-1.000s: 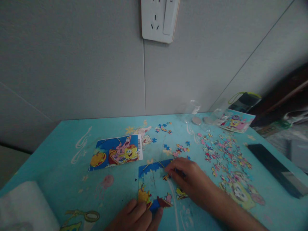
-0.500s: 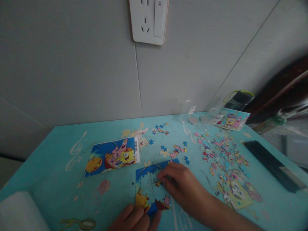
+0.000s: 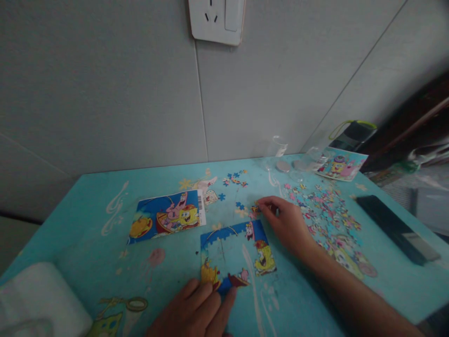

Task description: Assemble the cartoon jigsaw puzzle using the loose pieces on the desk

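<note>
A partly assembled jigsaw puzzle [image 3: 224, 236] lies on the table, its pieces forming a frame around a bare middle, with a gap at the lower right. My left hand [image 3: 198, 306] rests at the puzzle's bottom edge, fingers stretched and pressing lightly on it. Beyond the upper right corner, my right hand [image 3: 282, 220] pinches a small dark and yellow puzzle piece [image 3: 255, 208] just over a few loose pieces. To the puzzle's upper left lies the printed reference card [image 3: 166, 217], showing cartoon figures on blue.
A heap of loose pieces [image 3: 331, 213] spreads on the right, beside a long black object [image 3: 391, 229]. Smaller clusters [image 3: 235, 179] lie farther back. Clear plastic cups [image 3: 278, 147] and another picture card [image 3: 342, 164] stand near the wall. Something white [image 3: 40, 299] sits at front left.
My right hand has moved up and right, from inside the puzzle frame to the loose pieces beyond it, taking the small piece along. My left hand stays at the bottom edge.
</note>
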`<state>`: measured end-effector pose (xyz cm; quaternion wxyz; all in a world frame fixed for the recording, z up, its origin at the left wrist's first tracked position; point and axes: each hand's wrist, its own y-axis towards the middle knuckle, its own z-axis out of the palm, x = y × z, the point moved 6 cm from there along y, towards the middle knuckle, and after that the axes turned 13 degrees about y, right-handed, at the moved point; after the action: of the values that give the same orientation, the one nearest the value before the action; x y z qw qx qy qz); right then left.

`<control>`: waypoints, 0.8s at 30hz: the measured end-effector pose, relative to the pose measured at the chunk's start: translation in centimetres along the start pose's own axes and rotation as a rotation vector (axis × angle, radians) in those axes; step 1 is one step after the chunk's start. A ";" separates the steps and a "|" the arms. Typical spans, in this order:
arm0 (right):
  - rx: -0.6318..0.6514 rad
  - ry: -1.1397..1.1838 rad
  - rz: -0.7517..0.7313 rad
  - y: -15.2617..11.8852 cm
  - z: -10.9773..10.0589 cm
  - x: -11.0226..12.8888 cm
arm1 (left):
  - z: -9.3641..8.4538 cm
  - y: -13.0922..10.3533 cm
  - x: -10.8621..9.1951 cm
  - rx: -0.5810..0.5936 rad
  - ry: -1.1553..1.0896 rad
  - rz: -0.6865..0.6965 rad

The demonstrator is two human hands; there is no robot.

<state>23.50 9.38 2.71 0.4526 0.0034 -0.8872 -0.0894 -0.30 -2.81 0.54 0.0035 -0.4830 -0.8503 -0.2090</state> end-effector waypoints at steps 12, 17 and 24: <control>0.142 -0.307 0.035 0.9 -3.3 -2.8 | -0.2 0.1 -0.1 0.061 -0.068 -0.042; 0.184 -0.262 0.045 1.0 -2.9 -2.8 | -0.4 0.2 -0.1 0.057 -0.066 -0.044; 0.197 -0.104 0.075 1.0 -3.1 -1.6 | -0.8 0.1 -0.4 0.094 -0.042 -0.029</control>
<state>27.02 10.00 3.35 0.4064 0.0099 -0.9135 0.0152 -0.14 -3.32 1.21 0.0052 -0.4744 -0.8659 -0.1588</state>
